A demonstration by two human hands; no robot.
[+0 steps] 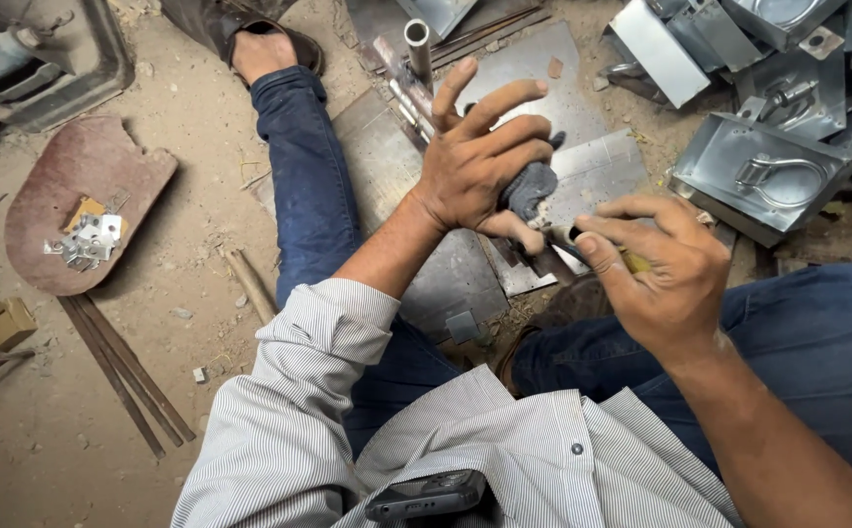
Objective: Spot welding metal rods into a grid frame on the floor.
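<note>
A dark phone [426,494] pokes out of the chest pocket of my striped shirt [465,440], closest of all to my eyes. Beyond it my knees in blue jeans [309,186] spread to either side as I sit on the sandy ground [181,108].

My left hand [475,166] is closed around a grey rag [532,186], the thumb and lower fingers pinching it while the index and middle fingers stick out straight. My right hand [656,269] grips a slim tool with a yellowish handle [631,260], thumb pressed on top, its dark tip [561,235] meeting the rag and a small pale piece at my left thumb; I cannot tell what that piece is. Both hands hover above a flat metal sheet [582,166] lying between my legs.

A steel tube [418,44] stands just beyond my left fingers. To the right lies a heap of folded metal trays [759,166], one with a wire loop handle. Far left, a rusty curved plate [84,186] holds small shiny brackets [89,244], and thin rods [123,372] lie near it.
</note>
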